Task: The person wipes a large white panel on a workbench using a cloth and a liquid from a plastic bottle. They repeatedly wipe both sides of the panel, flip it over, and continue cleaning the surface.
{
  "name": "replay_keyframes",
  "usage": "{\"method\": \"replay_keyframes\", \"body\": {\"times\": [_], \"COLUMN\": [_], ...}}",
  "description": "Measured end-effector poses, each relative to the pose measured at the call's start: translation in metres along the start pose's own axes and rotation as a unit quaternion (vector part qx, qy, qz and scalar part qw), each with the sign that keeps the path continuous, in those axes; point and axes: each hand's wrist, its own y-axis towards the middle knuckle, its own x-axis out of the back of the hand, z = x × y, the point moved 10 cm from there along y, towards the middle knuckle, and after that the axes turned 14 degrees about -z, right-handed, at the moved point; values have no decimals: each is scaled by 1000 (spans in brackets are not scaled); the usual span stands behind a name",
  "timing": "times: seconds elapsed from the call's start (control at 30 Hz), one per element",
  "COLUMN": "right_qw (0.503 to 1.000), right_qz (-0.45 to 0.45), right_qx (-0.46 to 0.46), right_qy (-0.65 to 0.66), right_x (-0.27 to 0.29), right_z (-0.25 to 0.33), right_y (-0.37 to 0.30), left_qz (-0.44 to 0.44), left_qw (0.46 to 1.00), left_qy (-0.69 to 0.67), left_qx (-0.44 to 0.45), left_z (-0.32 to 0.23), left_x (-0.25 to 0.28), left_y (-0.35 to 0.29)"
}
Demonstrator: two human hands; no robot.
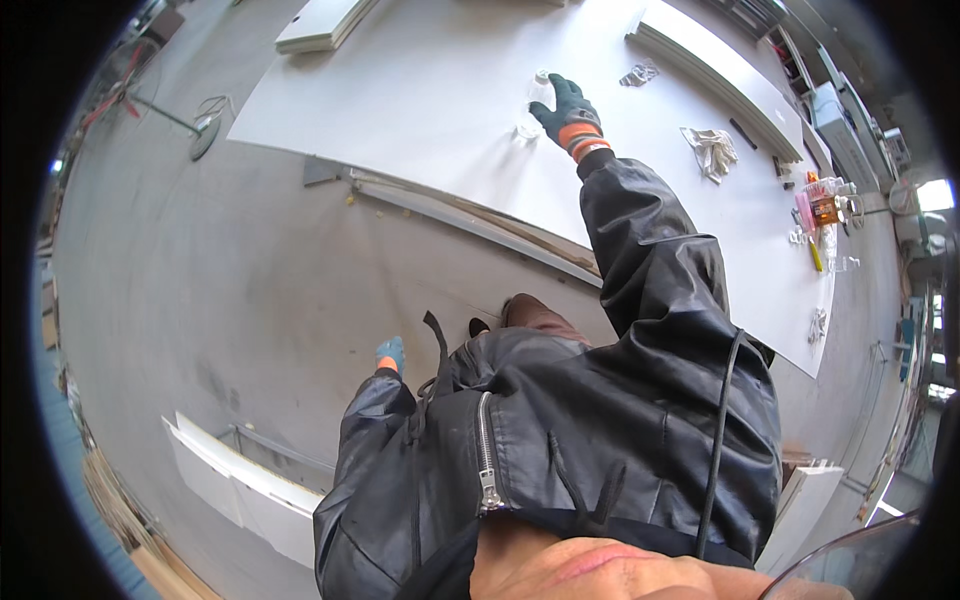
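My right hand [568, 104], in a dark green glove with an orange cuff, reaches over the white table [420, 110]. Its thumb and fingers are spread apart, with a small clear container [541, 90] right beside the fingertips. Whether they touch it I cannot make out. A second clear container [526, 132] stands just below the thumb. At my left side hangs my left hand [391, 351] in a blue-green glove, small in view and with nothing visible in it. Its fingers look loosely extended, away from the table.
White panels [715, 75] lie stacked at the table's right, another stack [325, 25] at the far left. A white glove [712, 152], a crumpled wrapper [638, 74] and an orange-brown bottle [826, 211] lie rightward. Boards [240, 485] stand on the floor behind left. A floor fan [125, 90] stands far left.
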Motion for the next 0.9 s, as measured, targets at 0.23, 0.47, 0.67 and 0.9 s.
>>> {"method": "replay_keyframes", "body": {"times": [0.23,0.47,0.67,0.9], "right_qw": [999,1000,996,984], "right_qz": [31,-4,-89,-152], "right_qx": [-43,14,-19,-79], "right_qy": [11,26,11,-51], "right_x": [-59,-75,-55,-48], "right_z": [-15,-22,-70,-140], "right_y": [64,91,127,181], "left_qz": [32,145,165,217], "left_qw": [985,960,946,891], "left_qy": [-109,-137,-122,-173], "left_qx": [-129,-197,-249,-360], "left_z": [-223,-405,-580,-844], "left_x": [-47,-64,-78,-117], "left_y": [34,24,14,35]}}
